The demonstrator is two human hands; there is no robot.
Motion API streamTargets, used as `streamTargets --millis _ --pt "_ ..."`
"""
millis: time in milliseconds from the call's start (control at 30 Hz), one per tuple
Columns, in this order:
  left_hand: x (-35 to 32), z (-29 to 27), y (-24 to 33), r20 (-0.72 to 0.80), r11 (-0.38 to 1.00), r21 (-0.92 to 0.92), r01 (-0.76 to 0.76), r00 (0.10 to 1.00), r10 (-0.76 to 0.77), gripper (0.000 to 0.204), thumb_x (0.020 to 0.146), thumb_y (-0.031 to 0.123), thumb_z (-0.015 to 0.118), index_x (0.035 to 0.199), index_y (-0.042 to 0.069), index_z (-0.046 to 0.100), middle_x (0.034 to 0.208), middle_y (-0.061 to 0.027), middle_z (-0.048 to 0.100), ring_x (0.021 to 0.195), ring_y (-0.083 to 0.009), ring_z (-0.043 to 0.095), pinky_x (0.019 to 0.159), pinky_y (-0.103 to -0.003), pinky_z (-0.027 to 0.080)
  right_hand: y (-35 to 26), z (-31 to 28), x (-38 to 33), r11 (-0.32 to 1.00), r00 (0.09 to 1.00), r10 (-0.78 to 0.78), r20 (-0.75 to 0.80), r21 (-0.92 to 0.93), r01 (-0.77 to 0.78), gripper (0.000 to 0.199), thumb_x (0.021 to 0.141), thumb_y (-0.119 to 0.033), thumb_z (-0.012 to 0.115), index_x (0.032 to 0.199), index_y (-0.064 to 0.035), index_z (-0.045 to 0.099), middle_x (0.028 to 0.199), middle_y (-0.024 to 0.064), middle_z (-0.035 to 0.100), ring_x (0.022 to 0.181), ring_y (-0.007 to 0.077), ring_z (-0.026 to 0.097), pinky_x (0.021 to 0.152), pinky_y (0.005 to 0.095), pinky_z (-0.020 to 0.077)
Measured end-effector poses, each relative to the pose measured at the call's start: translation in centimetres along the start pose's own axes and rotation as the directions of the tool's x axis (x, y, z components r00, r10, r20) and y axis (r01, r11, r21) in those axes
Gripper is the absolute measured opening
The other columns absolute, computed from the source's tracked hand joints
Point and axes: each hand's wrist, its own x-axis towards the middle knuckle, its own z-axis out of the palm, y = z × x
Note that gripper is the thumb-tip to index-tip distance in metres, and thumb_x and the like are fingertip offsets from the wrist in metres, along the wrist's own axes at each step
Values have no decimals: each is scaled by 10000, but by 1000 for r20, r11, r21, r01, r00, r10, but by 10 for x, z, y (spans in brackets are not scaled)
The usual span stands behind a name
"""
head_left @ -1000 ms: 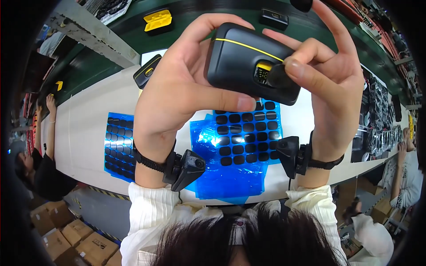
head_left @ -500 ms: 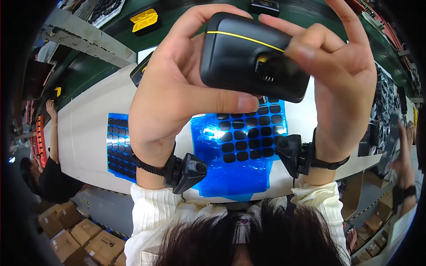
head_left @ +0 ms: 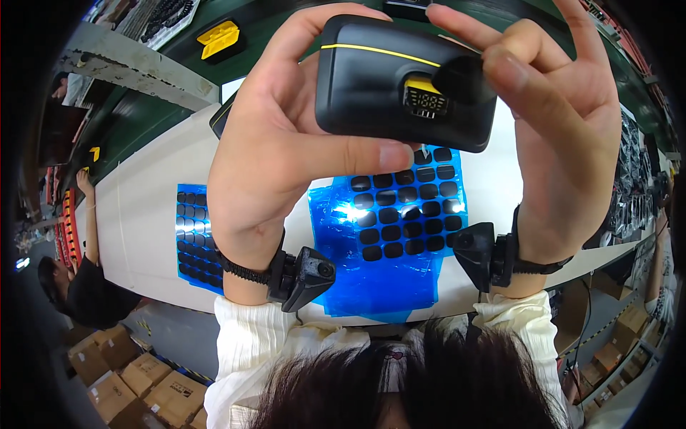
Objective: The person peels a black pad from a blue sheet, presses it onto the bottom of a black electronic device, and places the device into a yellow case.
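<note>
My left hand (head_left: 261,154) is wrapped round a glossy black case (head_left: 357,89) with a yellow line along it, its thumb across the lower side. A small recessed window (head_left: 426,100) in the case shows a display and a yellow strip. Thumb and finger of my right hand (head_left: 561,114) pinch a thin black rounded cover piece (head_left: 461,80). The piece stands in front of the case, beside the window and overlapping its upper right corner; I cannot tell whether it touches. Below lies a blue film sheet (head_left: 371,286) with rows of black rounded pieces.
Another blue sheet (head_left: 191,229) of black pieces lies left on the white table (head_left: 136,229). Behind it, a green conveyor belt (head_left: 171,107) carries an open yellow-lined case (head_left: 219,40). A co-worker (head_left: 89,286) reaches in at left. Cardboard boxes (head_left: 171,397) stand on the floor.
My right hand has drawn slightly rightward with the black cover piece, so the window and its display show more fully. The case has shifted a little to the left.
</note>
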Motion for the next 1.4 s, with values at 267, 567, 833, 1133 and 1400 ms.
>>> streamTargets --millis 267,567,833,1133,1400 --pt "6 -24 -14 147 983 50 -178 975 169 798 467 -109 618 1197 8 322 1058 -117 487 963 -243 523 829 -335 446 3 -5 0 999 999 -36 38 -9 37 519 661 -72 659 1105 53 421 1055 161 466 1019 298 492 912 345 322" --pt "-2 8 2 -67 989 148 6 998 4 818 431 -83 636 1189 12 342 1052 -117 508 978 -217 515 864 -296 402 15 -9 3 997 994 -72 81 -14 73 496 658 -83 666 1080 53 445 1102 172 444 1024 297 490 905 331 331" --pt "3 -10 -3 121 985 105 -136 985 123 801 433 -89 631 1179 12 356 1032 -121 519 970 -228 522 847 -301 425 19 -3 6 993 987 -111 118 -22 115 476 655 -92 673 1058 54 466 1144 182 424 1028 296 488 898 318 339" --pt "-3 -20 -7 43 976 78 -203 979 200 794 438 -84 644 1172 2 355 1029 -148 517 1015 -246 495 882 -319 395 11 24 -4 978 968 -198 153 -41 206 455 652 -103 680 1034 54 490 1191 193 402 1032 294 485 891 304 348" --pt "7 -46 -17 196 933 195 -303 944 266 829 525 165 730 1208 -10 295 1120 -153 422 1048 -274 442 914 -355 351 38 -31 -3 997 987 -73 144 -5 75 383 590 -175 728 891 22 597 1345 245 111 1270 305 92 994 318 179"
